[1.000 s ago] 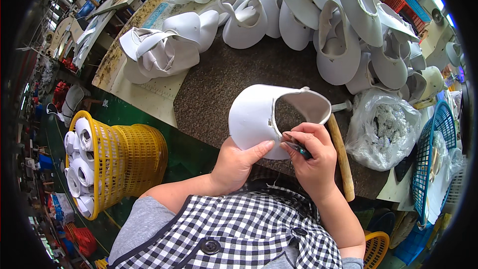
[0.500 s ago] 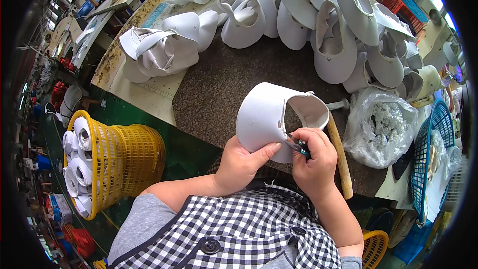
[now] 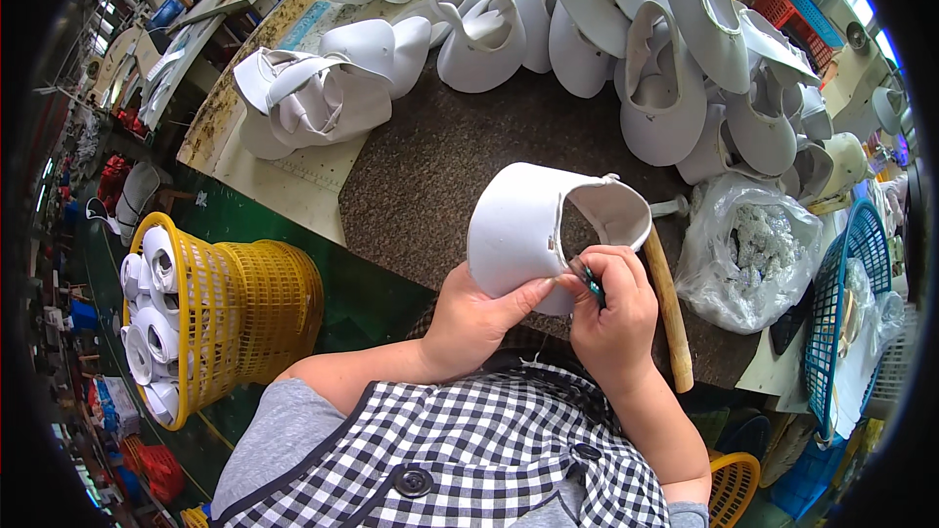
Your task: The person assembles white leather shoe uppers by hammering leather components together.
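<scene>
My left hand (image 3: 471,318) clamped on the white visor piece (image 3: 533,230), which rises just above my grip, my right hand (image 3: 608,318) pinching a small green-handled tool (image 3: 590,283) at its seam edge

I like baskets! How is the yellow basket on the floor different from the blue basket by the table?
The yellow basket lies tipped on its side at the person's left; the blue basket stands at the right, beside a clear plastic bag. The yellow basket holds white rolled pieces; what fills the blue basket is too blurred to tell. Both are plastic with open, grid-like walls.
</scene>
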Demonstrator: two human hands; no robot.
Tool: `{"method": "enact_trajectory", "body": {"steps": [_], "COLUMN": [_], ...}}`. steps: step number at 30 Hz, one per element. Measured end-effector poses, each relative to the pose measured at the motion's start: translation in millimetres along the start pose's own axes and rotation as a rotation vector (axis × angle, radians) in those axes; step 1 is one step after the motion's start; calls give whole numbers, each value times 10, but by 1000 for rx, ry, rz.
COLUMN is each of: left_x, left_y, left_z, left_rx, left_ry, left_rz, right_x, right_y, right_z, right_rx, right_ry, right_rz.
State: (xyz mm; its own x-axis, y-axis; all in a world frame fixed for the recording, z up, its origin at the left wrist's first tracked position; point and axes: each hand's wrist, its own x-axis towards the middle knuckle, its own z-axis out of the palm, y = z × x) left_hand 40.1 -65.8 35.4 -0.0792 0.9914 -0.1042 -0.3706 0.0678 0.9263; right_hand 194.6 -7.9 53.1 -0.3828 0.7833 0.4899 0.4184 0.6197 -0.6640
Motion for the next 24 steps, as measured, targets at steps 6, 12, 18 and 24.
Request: {"method": "enact_trajectory", "body": {"steps": [6, 12, 18, 24], "left_x": [-2, 17, -25, 12], "left_y": [-32, -34, 0, 35], "left_z": [3, 52, 70, 112], "left_rx": [31, -97, -5, -288], "left_ry": [-33, 40, -10, -18], "left_rz": [22, -16, 65, -108], "right_x": [16, -17, -75, -123], "right_y": [67, 129, 48, 128], "right_z": [-70, -121, -135, -30], "right_rx": [137, 13, -226, 114], "right_ry": [-99, -46, -55, 91], "right_rz": [223, -137, -267, -127]}}
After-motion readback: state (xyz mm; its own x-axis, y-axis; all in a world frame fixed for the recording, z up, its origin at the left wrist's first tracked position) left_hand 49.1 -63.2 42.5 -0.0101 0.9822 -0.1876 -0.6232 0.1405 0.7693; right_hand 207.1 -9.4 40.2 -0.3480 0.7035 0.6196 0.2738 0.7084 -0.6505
